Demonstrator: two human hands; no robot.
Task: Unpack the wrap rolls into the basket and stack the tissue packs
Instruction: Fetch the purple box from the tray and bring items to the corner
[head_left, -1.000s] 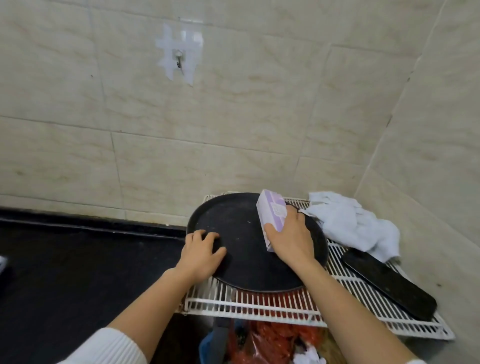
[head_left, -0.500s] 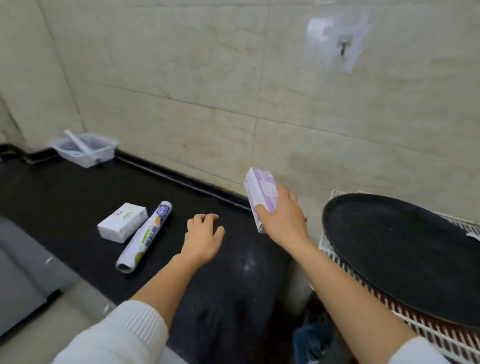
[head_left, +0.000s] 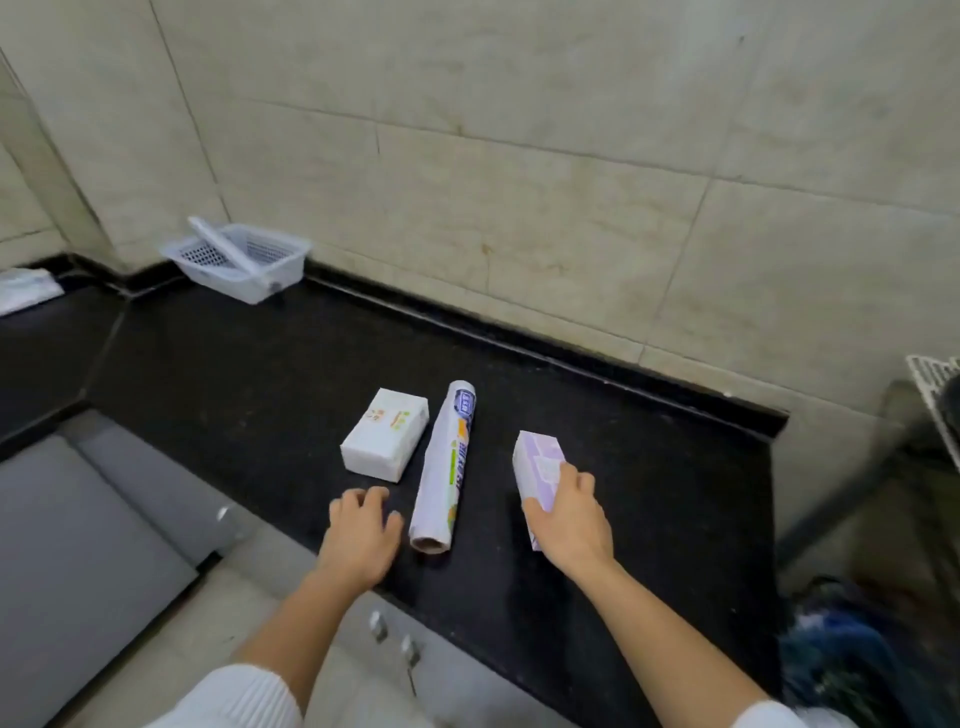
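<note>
So the view has swung left since half a second ago: the round black tray that filled the right side is basically gone, only a sliver of the white wire rack (head_left: 935, 384) peeks in at the right edge. The right hand (head_left: 569, 525) is closed around the purple-and-white tissue pack (head_left: 537, 470), which was up in the air by the wall before and is now down at the black stone tabletop (head_left: 260, 374), just to the right of the long white plastic-wrap roll (head_left: 445, 467) with its blue and orange label. Can't tell if the pack actually touches the surface. The left hand (head_left: 361, 540) is empty, fingers loosely curled, hovering near the front end of the roll and just in front of the white rectangular tissue pack (head_left: 384, 434) lying flat left of the roll. The white perforated plastic basket (head_left: 249, 270) sits well back against the tiled wall, with a long white piece leaning across it.
</note>
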